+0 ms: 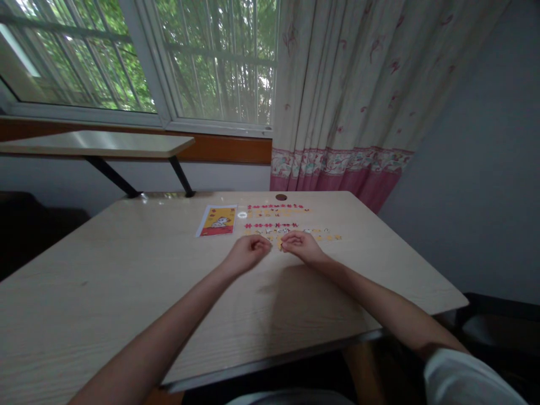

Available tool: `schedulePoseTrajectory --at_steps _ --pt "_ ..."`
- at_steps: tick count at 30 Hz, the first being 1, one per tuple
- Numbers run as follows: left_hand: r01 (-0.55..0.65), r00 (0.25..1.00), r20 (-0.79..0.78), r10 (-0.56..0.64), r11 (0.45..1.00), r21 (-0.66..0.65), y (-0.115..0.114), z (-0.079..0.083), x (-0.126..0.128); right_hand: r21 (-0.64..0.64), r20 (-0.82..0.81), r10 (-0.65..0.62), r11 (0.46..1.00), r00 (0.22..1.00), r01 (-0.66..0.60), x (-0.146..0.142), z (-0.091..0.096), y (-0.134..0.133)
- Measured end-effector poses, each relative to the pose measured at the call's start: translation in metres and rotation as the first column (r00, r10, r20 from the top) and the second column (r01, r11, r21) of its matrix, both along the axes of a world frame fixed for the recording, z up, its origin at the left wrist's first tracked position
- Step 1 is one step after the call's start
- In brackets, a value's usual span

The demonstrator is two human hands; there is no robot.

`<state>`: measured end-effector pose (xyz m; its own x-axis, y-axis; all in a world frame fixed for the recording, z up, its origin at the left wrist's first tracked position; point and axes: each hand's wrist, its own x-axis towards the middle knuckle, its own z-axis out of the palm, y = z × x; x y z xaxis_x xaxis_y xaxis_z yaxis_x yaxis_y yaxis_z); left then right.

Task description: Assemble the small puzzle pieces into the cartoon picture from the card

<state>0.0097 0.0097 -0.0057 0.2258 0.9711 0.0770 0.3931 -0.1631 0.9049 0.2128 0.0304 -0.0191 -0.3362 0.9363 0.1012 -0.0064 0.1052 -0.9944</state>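
Apparently pinching small yellow piece (280,244) at fingertips of right hand (301,246), on side facing left hand (248,251); clearly nearer right. Can't read its long axis, nor contents of loosely curled left hand. Just beyond both, on tabletop (126,275): left-to-right rows of loose pieces (269,226).

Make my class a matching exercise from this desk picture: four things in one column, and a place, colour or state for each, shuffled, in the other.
Things
1. picture card
2. curtain
3. raised shelf
4. right hand

Descriptions
A. pale with flowers above, pink along the bottom
B. fingertips at a small yellow piece
C. flat on the table, left of the reddish-pink pieces
D. held up on dark supports, below the window

Right pairs
1-C
2-A
3-D
4-B
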Motion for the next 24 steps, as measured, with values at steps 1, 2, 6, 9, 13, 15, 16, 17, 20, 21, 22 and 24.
schedulePoseTrajectory --at_steps 1,2,6,9,13,15,16,17,20,21,22,24 --pt "0.011 0.999 0.031 -0.01 1.0 -0.021 -0.005 -0.001 0.006 -0.003 -0.011 -0.008 1.0 1.0 0.008 -0.002 -0.001 -0.001" --pt "0.008 0.999 0.051 -0.006 1.0 -0.029 -0.009 -0.002 0.01 -0.007 -0.024 -0.017 1.0 1.0 0.017 -0.004 -0.001 -0.003" --pt "0.0 0.995 0.1 0.003 1.0 -0.031 -0.015 -0.001 0.013 -0.022 -0.04 -0.037 0.999 0.999 0.036 -0.009 -0.004 -0.008" --pt "0.003 0.994 0.112 0.003 0.999 -0.052 -0.014 -0.001 0.013 -0.003 -0.01 -0.013 1.0 1.0 0.013 -0.01 -0.004 -0.012" --pt "-0.009 0.98 0.198 0.03 0.994 -0.108 -0.014 0.001 0.015 0.11 0.062 -0.011 0.994 0.998 0.004 -0.008 0.0 -0.014" --pt "0.002 0.974 0.226 0.028 0.992 -0.129 -0.015 0.003 0.015 0.221 0.147 -0.049 0.975 0.988 0.016 -0.006 0.002 -0.015" --pt "0.012 0.972 0.235 0.021 0.99 -0.137 -0.016 0.004 0.015 0.274 0.188 -0.074 0.961 0.979 0.02 -0.005 0.003 -0.015" --pt "0.024 0.97 0.245 0.012 0.989 -0.144 -0.016 0.004 0.015 0.321 0.223 -0.096 0.947 0.97 0.02 -0.004 0.004 -0.016" --pt "0.036 0.959 0.283 0.01 0.987 -0.157 -0.016 0.004 0.015 0.436 0.277 -0.148 0.9 0.949 0.013 -0.002 0.008 -0.019" --pt "0.033 0.955 0.296 0.016 0.987 -0.16 -0.016 0.003 0.015 0.47 0.288 -0.16 0.883 0.944 0.006 -0.002 0.01 -0.02" --pt "0.027 0.951 0.307 0.024 0.987 -0.16 -0.016 0.003 0.015 0.499 0.3 -0.166 0.866 0.94 -0.006 -0.001 0.012 -0.022" --pt "0.026 0.945 0.326 0.027 0.988 -0.155 -0.014 0.002 0.015 0.548 0.322 -0.165 0.836 0.932 -0.041 -0.001 0.014 -0.023"
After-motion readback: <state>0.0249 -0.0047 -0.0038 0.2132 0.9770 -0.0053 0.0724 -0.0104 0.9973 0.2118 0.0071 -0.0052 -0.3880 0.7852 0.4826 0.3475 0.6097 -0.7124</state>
